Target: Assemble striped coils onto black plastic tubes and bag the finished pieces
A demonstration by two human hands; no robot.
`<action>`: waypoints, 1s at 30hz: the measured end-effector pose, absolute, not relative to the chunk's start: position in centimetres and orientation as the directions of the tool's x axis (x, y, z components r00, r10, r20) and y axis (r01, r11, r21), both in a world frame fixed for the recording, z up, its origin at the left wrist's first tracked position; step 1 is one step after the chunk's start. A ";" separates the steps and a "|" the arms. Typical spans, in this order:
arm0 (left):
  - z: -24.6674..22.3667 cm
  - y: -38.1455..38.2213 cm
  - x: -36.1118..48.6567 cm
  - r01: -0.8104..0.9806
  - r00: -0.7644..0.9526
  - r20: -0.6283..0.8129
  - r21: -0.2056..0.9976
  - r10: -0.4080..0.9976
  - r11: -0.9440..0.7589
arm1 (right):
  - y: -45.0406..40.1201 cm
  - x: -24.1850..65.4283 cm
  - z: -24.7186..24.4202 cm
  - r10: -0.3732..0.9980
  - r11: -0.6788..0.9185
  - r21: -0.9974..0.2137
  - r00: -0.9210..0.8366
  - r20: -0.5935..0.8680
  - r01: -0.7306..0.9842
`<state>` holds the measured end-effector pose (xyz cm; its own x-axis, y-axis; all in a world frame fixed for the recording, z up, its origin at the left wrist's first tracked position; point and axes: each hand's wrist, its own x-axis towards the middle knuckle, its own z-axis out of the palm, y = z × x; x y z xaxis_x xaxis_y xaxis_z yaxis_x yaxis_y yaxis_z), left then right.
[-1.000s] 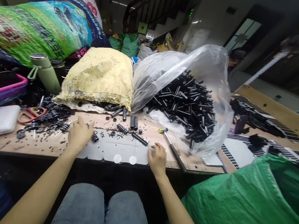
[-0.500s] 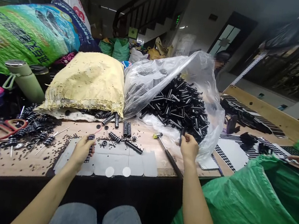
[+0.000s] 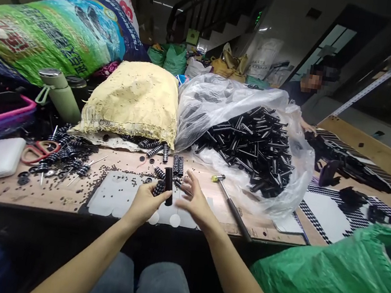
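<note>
My left hand [image 3: 147, 203] grips a smooth black tube [image 3: 168, 186] that stands nearly upright, along with a ribbed black-and-white roller [image 3: 159, 189] beside it. Just right of the tube, my right hand [image 3: 195, 200] has its fingers spread, with nothing seen in its grasp. Under both hands lies a pale grey sheet [image 3: 112, 195] with two white discs [image 3: 175, 220] near the edge. More ribbed rollers [image 3: 178, 165] rest behind the hands. Many black tubes [image 3: 254, 145] fill an open clear plastic bag at the back right.
A hammer [image 3: 232, 207] lies to the right, and red-handled scissors [image 3: 40, 151] to the left among loose rollers. A yellow sack [image 3: 134, 99] stands behind. A green bag [image 3: 336, 282] fills the lower right. Across the table a person [image 3: 307, 87] reaches toward black parts.
My right hand has come left from the bag's edge to my left hand and opened. The black tube is now in my left hand, which has moved right. The view has shifted.
</note>
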<state>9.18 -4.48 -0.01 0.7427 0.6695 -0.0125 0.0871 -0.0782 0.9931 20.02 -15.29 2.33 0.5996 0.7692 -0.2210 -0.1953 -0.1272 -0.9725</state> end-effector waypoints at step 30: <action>0.0 -6.0 8.7 -0.002 0.743 -0.423 0.775 0.520 0.632 | -16.2 15.9 0.2 0.900 -0.016 -0.666 0.301 0.314 0.746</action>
<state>8.73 -6.01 0.05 0.7425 0.5197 -0.4226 -0.0018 0.6324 0.7746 15.90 -16.16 0.22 0.3007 0.9004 0.3143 0.7456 -0.0165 -0.6662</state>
